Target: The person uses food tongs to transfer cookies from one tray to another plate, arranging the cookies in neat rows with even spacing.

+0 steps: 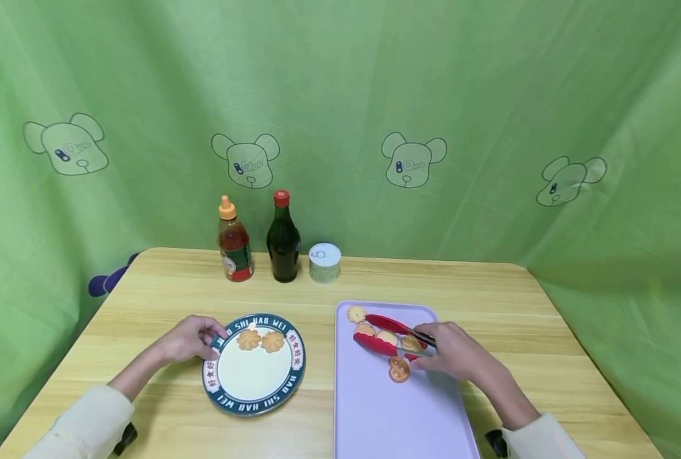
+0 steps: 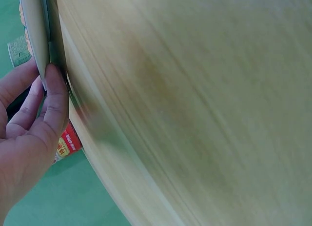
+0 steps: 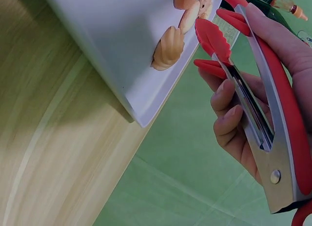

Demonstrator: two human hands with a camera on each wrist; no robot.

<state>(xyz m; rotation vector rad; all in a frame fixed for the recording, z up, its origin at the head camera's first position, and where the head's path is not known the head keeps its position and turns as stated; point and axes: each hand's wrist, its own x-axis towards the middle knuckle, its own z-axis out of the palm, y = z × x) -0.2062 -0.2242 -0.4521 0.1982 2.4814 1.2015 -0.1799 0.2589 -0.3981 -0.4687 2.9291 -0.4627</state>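
Note:
My left hand (image 1: pixel 193 339) pinches the left rim of a round plate (image 1: pixel 254 386) with a dark green patterned border. The left wrist view shows thumb and fingers on either side of the plate edge (image 2: pixel 39 26). Two flower-shaped cookies (image 1: pixel 272 342) lie on the plate's far part. In my right hand (image 1: pixel 455 352) is a pair of red-tipped metal tongs (image 3: pixel 278 138), their jaws apart over the lilac tray (image 1: pixel 397 421). Between the tong tips lie cookies (image 1: pixel 386 337); a round cookie (image 1: pixel 357 313) sits at the far tip, and a pretzel-shaped cookie (image 1: pixel 399 370) lies nearer me.
Along the back of the wooden table (image 1: pixel 432 280) stand a sauce bottle with an orange cap (image 1: pixel 235 245), a dark bottle with a red cap (image 1: pixel 283 245) and a small tin can (image 1: pixel 325 262). A green curtain (image 1: pixel 340 95) hangs behind.

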